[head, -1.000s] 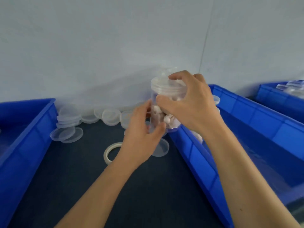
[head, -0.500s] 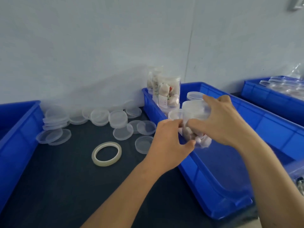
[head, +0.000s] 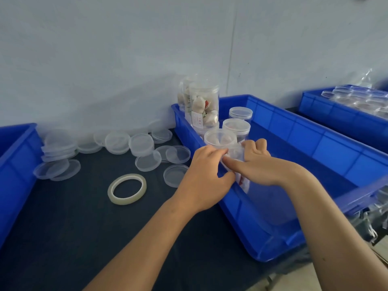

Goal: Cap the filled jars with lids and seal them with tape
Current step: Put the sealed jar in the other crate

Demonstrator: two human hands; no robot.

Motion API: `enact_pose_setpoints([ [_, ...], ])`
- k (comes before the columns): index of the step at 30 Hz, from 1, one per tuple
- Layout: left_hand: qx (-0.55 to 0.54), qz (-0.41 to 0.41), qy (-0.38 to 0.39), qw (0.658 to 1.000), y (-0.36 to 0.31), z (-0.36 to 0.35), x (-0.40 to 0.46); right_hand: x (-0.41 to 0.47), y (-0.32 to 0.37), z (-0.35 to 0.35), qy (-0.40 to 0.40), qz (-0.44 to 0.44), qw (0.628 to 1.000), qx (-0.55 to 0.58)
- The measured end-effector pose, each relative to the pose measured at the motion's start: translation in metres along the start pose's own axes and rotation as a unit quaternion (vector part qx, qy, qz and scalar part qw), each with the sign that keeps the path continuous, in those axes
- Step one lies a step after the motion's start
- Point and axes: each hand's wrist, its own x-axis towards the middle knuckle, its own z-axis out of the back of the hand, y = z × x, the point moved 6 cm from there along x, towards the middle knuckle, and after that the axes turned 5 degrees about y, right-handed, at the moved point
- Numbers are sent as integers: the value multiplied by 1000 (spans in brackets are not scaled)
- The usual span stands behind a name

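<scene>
My left hand (head: 206, 177) and my right hand (head: 257, 164) both grip a clear filled jar (head: 236, 155), held low inside the middle blue bin (head: 315, 131) against its left wall. My fingers hide most of the jar, and its lid cannot be made out. Just behind it stand three capped jars (head: 236, 126). Taller stacked filled jars (head: 203, 103) stand in the bin's far left corner. A roll of clear tape (head: 127, 192) lies flat on the dark table, left of my left hand.
Several loose clear lids (head: 141, 143) lie scattered and stacked along the wall on the dark table (head: 84, 227). Another blue bin (head: 14, 164) borders the table on the left. A far right blue bin (head: 344, 116) holds several clear jars.
Both hands carried the jar from chest height over the table rightward and down into the middle blue bin. My view has turned right and down with it.
</scene>
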Motion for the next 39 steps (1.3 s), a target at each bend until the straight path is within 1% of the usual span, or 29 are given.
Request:
enact_pose_setpoints([
  [3, 6, -5, 0, 1000, 2, -1, -1, 0, 4, -1, -12, -5, 999, -42],
  [5, -13, -8, -9, 1000, 3, 2, -3, -1, 10, 1, -55, 10, 995, -81],
  [7, -47, -14, -38, 998, 5, 11, -7, -6, 28, 6, -140, 56, 983, -107],
  [9, -86, -8, -73, 994, 11, 27, -14, -13, 58, 6, -222, 130, 959, -120],
  [10, -111, -5, -86, 990, 16, 36, -18, -17, 77, 2, -243, 170, 948, -118],
  [11, -137, -7, -100, 985, 21, 47, -23, -19, 97, -5, -247, 209, 939, -115],
  [13, -164, -11, -141, 976, 32, 72, -38, -17, 135, -26, -216, 277, 931, -97],
  [15, -153, 10, -193, 969, 50, 97, -61, -12, 168, -51, -164, 318, 932, -59],
  [18, -113, 104, -240, 959, 92, 126, -102, 1, 206, -101, -84, 342, 936, -3],
  [20, -75, 175, -240, 952, 126, 137, -129, 9, 223, -140, -32, 346, 938, 6],
  [22, -77, 240, -230, 940, 159, 138, -155, 15, 232, -178, 15, 336, 942, -16],
  [24, -90, 284, -227, 927, 182, 134, -175, 20, 236, -206, 57, 328, 943, -25],
  [25, -94, 292, -227, 924, 189, 132, -180, 22, 238, -214, 65, 327, 942, -27],
  [28, -113, 286, -229, 923, 197, 129, -181, 28, 242, -221, 44, 322, 945, -44],
  [31, -137, 272, -247, 920, 199, 130, -180, 28, 254, -216, 11, 321, 941, -103],
  [33, -157, 266, -270, 912, 200, 138, -181, 24, 269, -211, -14, 328, 934, -137],
  [35, -174, 259, -309, 898, 203, 151, -188, 17, 289, -206, -19, 344, 930, -125],
  [37, -196, 245, -389, 866, 202, 168, -199, 7, 313, -202, -21, 375, 922, -92],
  [38, -204, 240, -447, 837, 200, 178, -206, -1, 327, -201, -24, 397, 915, -71],
  [39, -243, 227, -489, 806, 202, 185, -211, -10, 341, -199, -31, 425, 904, -47],
])
